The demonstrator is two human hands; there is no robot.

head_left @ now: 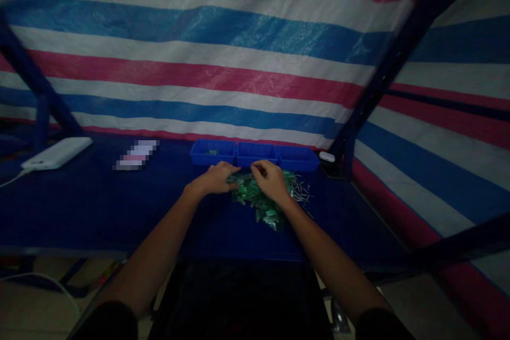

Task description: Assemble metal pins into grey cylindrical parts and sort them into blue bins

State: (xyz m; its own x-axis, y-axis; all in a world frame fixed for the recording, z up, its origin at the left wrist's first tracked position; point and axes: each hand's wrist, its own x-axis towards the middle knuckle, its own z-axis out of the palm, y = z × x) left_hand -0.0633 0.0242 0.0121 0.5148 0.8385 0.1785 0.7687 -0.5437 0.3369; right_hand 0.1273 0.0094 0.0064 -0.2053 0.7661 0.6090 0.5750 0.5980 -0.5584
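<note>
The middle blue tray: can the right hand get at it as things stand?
Probably yes. The right hand rests on the pile of green parts, and the middle blue tray stands just behind it, open on top, with nothing seen between them.

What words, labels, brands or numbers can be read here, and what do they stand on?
None can be read.
The flat card is blurred into blocks.
The white power bank, the three blue trays and the green parts show no lettering in this dim view.
</note>
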